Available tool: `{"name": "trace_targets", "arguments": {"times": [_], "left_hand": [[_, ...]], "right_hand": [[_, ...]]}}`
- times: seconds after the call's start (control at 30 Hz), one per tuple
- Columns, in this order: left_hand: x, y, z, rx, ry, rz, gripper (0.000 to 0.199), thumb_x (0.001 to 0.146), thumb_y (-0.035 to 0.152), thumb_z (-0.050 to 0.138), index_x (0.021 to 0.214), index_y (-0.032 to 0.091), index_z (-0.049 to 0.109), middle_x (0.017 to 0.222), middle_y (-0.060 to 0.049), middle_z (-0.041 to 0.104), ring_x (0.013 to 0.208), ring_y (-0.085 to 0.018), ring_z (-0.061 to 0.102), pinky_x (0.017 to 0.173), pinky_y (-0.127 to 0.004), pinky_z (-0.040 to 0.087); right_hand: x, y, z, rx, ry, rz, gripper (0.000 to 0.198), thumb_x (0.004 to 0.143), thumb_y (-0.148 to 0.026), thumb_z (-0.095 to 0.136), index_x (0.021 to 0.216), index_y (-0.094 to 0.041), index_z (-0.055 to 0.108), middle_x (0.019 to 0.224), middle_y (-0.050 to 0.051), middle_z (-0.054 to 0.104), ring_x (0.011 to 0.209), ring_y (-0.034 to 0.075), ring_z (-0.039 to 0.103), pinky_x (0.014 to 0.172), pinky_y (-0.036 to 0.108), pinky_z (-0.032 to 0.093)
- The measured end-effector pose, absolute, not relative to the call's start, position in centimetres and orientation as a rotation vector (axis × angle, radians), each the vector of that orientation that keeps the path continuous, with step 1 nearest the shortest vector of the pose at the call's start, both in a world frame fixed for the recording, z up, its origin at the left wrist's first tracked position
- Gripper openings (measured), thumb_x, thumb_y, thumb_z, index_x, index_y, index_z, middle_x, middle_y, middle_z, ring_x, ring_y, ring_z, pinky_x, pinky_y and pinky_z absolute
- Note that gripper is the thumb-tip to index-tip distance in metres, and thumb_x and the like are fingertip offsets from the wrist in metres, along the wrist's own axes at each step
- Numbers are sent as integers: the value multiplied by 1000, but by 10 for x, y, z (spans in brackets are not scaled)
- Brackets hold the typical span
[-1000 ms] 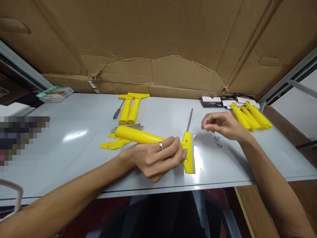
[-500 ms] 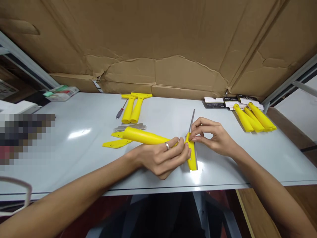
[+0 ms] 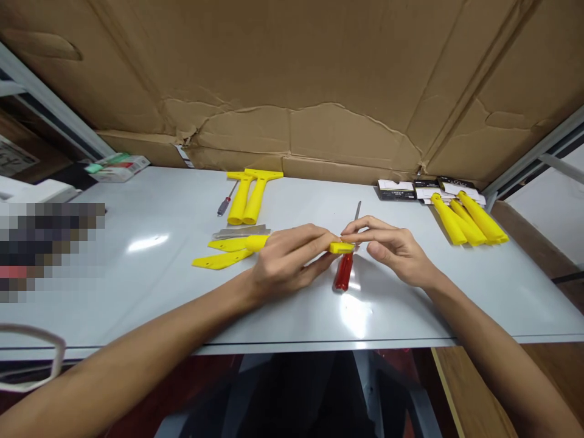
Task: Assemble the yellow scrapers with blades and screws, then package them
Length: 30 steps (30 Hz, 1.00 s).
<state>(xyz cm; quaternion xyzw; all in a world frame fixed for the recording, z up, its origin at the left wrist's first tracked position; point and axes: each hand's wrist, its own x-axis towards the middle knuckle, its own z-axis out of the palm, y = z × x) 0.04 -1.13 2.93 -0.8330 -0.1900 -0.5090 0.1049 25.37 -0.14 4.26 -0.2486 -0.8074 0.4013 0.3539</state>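
My left hand is closed around the handle of a yellow scraper, whose head is turned so its narrow edge faces me. My right hand is beside that head, fingers stretched over its far side and thumb apart; whether the fingertips touch it is hard to see. Beneath both hands a screwdriver with a red handle lies on the table, its shaft pointing away. Left of my left hand are loose flat yellow pieces with holes and a small stack of metal blades.
Two yellow scrapers lie farther back, next to a dark-handled screwdriver. At the back right, several yellow handles lie by black-and-white cards. A small box sits back left. Cardboard walls the rear of the white table.
The scraper has been rolled in my left hand, its head turning from flat to edge-on and rising, which uncovers the red screwdriver handle. My right fingers have straightened from a pinch.
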Motion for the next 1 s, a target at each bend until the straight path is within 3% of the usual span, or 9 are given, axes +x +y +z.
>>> {"name": "trace_targets", "arguments": {"times": [0.13,0.3,0.47,0.67,0.9,1.0], "left_hand": [[3,-15,37,-2535,-801,-1654,6,99,19,68,100,17,73,91,-6,77,77,-13,71,69,-23,57],[4,-15,46,-2735,-1081,-1737,23,103,31,64,86,18,73,81,-4,75,71,-13,66,66,-25,53],[6,-15,47,-2760,-1206,-1740,25,102,33,64,84,18,72,76,-2,71,68,-13,62,64,-26,49],[7,-16,46,-2792,-1364,-1751,21,98,36,67,95,16,73,86,-5,74,73,-14,64,66,-27,50],[3,-12,46,-2931,-1358,-1633,27,96,43,72,93,16,75,83,-4,74,70,-14,62,63,-25,48],[1,-9,44,-2994,-1445,-1652,29,95,44,72,95,16,75,88,-5,76,75,-16,66,66,-27,53]], "right_hand": [[244,-3,38,-648,-1851,1268,25,93,-31,76,117,-31,81,127,7,68,117,14,66,100,30,58],[234,-12,38,-752,-1597,1471,20,85,-33,84,104,-26,84,120,7,71,94,11,71,81,25,63],[236,-13,39,-871,-1515,1483,26,80,-36,88,100,-20,83,109,6,73,90,12,72,85,26,63],[236,-11,35,-884,-1584,1494,33,86,-44,83,108,-20,78,106,5,73,90,10,69,88,23,57],[245,-6,48,-928,-1786,1378,43,87,-55,79,111,-19,76,126,9,69,104,15,68,91,28,57],[282,10,63,-1138,-1980,1140,49,87,-58,77,118,-20,75,122,9,71,100,16,68,88,30,57]]}}
